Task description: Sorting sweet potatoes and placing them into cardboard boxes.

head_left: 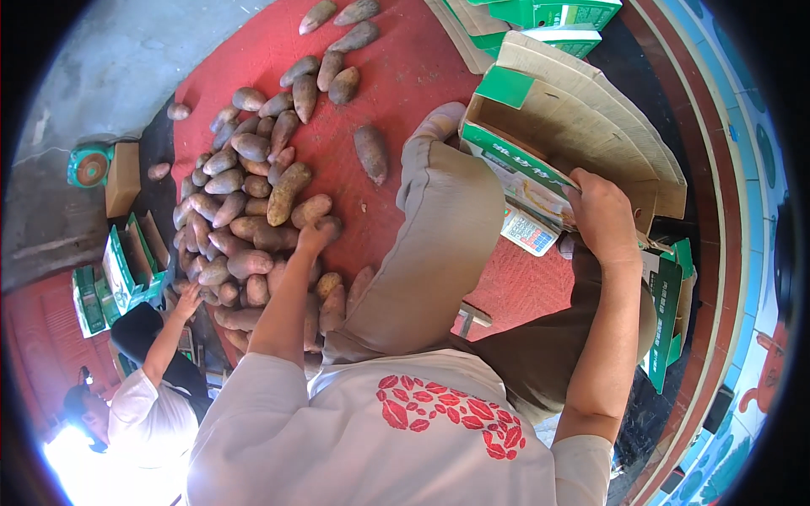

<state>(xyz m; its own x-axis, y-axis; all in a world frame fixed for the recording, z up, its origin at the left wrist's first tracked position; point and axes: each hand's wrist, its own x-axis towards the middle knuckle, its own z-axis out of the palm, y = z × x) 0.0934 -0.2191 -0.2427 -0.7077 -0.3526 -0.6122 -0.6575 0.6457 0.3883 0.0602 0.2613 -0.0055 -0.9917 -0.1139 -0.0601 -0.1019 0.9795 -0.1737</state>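
On the red floor sheet to the left lies a heap of brown-purple tubers (249, 263). At the heap's right side my left hand (314, 239) is closed round a tuber (332, 226), its fingers partly hidden. Another tuber (312, 209) lies just beyond it. On my right, an open green and brown cardboard box (527, 173) tilts, its long flap (591, 101) spread outward. My right hand (604, 212) grips the box's near edge, the thumb over the rim. Under the box a scale with a keypad (530, 232) shows in part.
A co-worker (160, 405) reaches a hand (187, 301) to the heap's lower left. Green boxes stand at far left (135, 261), top right (557, 15) and right (666, 312). Loose tubers (371, 154) lie on the red sheet (422, 59) beyond. My knee (451, 202) rises between heap and box.
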